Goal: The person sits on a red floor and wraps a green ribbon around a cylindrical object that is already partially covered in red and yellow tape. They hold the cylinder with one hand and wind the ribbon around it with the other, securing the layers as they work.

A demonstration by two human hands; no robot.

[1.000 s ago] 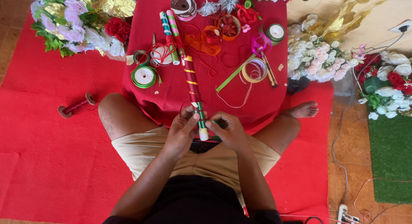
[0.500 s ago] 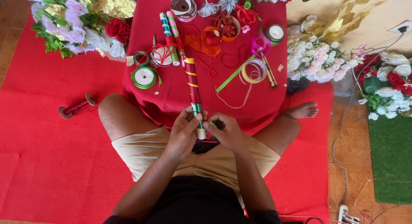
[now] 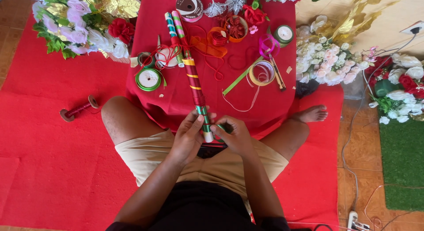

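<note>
I sit cross-legged on a red mat [image 3: 53, 169] behind a low table under a red cloth [image 3: 247, 103]. A long stick [image 3: 194, 87] wrapped in red ribbon with gold bands and a green stretch near its white end points away from me over the cloth. My left hand [image 3: 187, 138] grips its near end. My right hand [image 3: 234, 133] pinches green ribbon against the stick just beside the left hand.
On the cloth lie a green ribbon roll [image 3: 148, 79], two more striped sticks [image 3: 173, 30], a yellow ribbon roll [image 3: 261, 72], red ribbon loops [image 3: 216, 41] and a tape roll [image 3: 283, 34]. Artificial flowers [image 3: 84, 27] and more flowers [image 3: 329, 63] flank the table. A spool [image 3: 78, 109] lies left.
The stick's near end has shifted slightly under my fingers as both hands work the green ribbon around it. Everything else has stayed put.
</note>
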